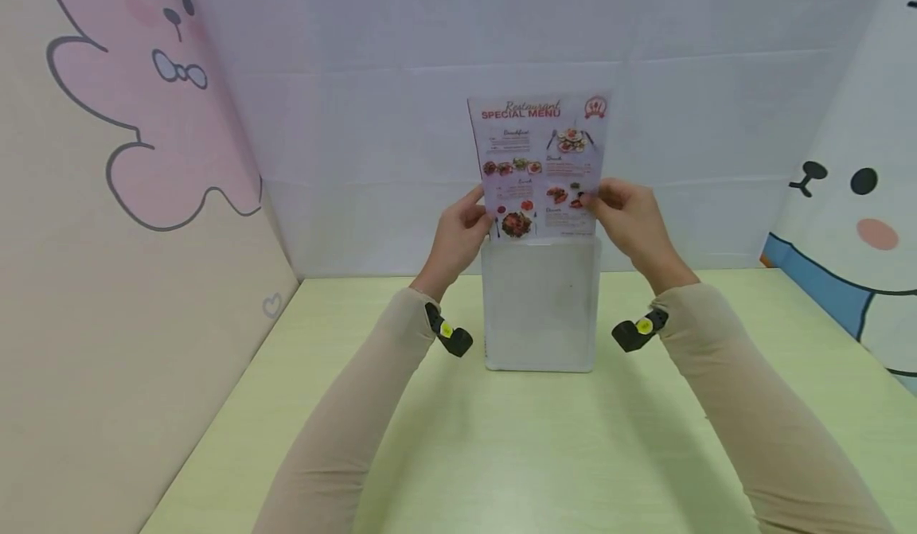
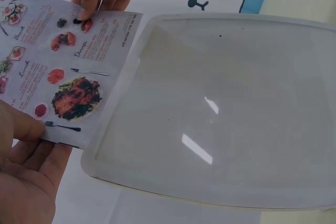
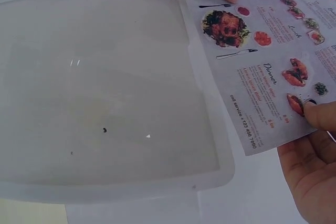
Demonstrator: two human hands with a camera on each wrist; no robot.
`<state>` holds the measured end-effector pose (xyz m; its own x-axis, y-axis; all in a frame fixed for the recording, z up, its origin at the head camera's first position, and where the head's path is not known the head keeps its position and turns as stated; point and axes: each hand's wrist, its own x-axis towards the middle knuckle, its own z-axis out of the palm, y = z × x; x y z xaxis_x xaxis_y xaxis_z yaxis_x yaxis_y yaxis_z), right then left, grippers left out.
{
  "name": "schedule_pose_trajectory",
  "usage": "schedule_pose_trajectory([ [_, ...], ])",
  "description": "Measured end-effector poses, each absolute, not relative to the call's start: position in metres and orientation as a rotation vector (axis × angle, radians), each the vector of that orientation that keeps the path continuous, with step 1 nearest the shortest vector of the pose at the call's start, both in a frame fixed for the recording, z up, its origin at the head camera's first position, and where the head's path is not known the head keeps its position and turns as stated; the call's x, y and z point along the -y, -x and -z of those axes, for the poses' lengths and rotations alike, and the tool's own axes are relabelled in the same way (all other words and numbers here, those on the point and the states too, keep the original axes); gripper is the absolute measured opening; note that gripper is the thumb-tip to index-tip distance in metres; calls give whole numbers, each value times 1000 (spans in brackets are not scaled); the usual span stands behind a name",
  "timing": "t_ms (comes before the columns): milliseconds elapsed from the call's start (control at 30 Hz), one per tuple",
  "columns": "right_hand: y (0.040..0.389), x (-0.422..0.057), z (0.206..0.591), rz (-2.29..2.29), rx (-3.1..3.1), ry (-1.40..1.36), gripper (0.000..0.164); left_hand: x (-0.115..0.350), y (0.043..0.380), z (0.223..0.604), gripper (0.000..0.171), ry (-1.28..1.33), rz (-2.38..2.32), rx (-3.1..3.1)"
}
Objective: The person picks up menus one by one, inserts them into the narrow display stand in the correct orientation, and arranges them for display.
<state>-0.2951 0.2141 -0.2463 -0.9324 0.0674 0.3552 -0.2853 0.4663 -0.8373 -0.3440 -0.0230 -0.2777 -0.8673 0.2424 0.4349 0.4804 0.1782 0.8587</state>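
A printed restaurant menu sheet (image 1: 540, 168) is held upright by both hands in the head view. My left hand (image 1: 458, 235) pinches its lower left edge, thumb in front and fingers behind. On the opposite edge, my right hand (image 1: 630, 220) pinches the sheet the same way. Directly below the sheet stands a whitish, translucent upright panel (image 1: 540, 307) with a raised rim. In the left wrist view, the menu's bottom edge (image 2: 113, 98) lies close along the panel's top rim (image 2: 126, 85); I cannot tell whether it is inserted.
The panel stands on a pale yellow-green table (image 1: 501, 454). Behind it hangs a white creased sheet (image 1: 372, 136). A pink cartoon figure (image 1: 172, 120) decorates the left wall, and a white cartoon face (image 1: 845, 200) is on the right. Each wrist wears a small black camera (image 1: 451, 335).
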Motion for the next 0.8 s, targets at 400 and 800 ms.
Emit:
schedule_pose_trajectory([
  [400,298,-216,243,-1453,2337,-188,29,18,342,269,53,643,1770,2273],
  [800,299,-221,244,-1480,2355,-202,29,15,348,275,55,641,1840,2283],
])
